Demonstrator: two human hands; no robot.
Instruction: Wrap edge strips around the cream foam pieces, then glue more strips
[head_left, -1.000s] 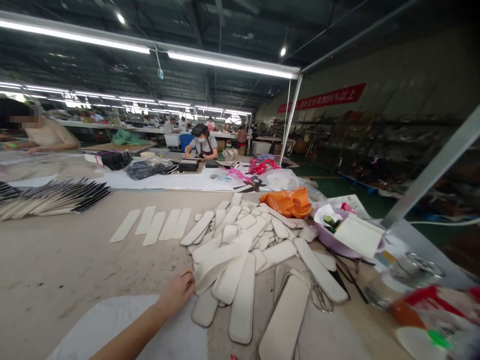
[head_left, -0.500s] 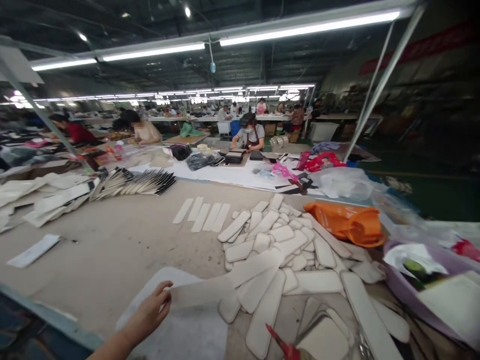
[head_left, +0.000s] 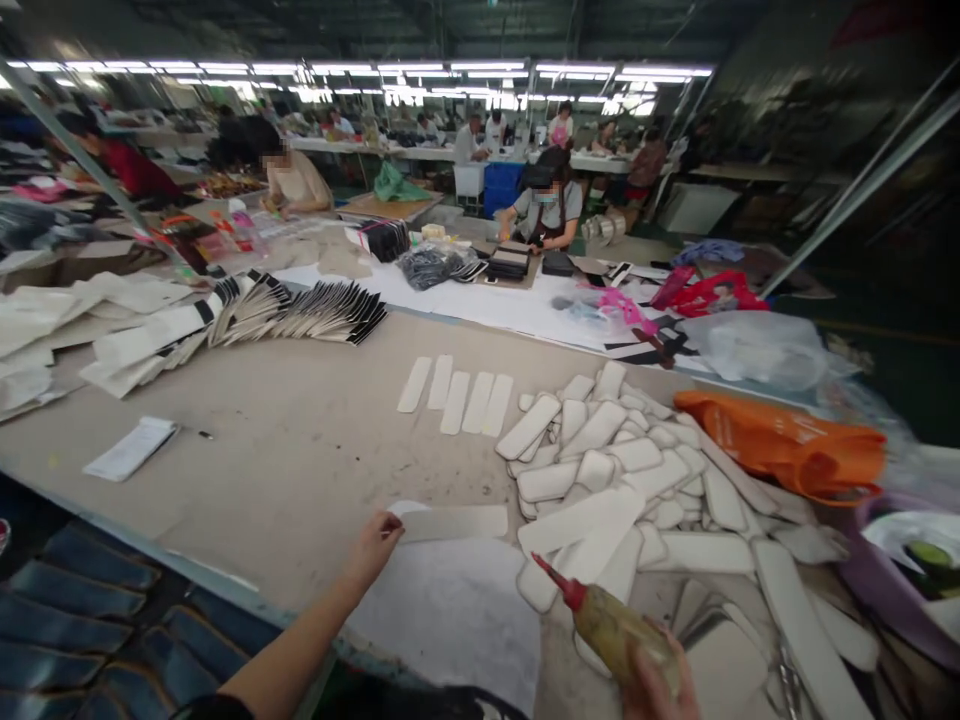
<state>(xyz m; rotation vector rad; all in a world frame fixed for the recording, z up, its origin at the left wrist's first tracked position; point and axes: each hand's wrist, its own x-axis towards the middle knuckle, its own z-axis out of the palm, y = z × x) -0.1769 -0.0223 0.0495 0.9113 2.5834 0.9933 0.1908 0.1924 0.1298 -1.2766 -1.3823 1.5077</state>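
Note:
My left hand (head_left: 377, 545) pinches the left end of a long pale strip (head_left: 457, 523). That strip lies level along the far edge of a white sheet (head_left: 457, 600) on the table. In my right hand (head_left: 664, 680), at the lower right, is a yellowish squeeze bottle (head_left: 619, 625) with a red nozzle. Its tip points up and left, apart from the strip. To the right spreads a heap of pale, round-cornered pieces (head_left: 600, 520). Several small pale strips (head_left: 455, 403) lie side by side beyond the sheet.
A fanned stack of black-ended pieces (head_left: 315, 312) is at the back left, and a white pad (head_left: 131, 448) nearer. An orange bag (head_left: 780, 445) and a purple basin (head_left: 862, 560) stand right. A co-worker (head_left: 547, 205) sits across the table.
The view has tilted down. My right hand and more of the bottle have come into sight, the bottle raised. The strip now lies clear of the heap, still in my left hand.

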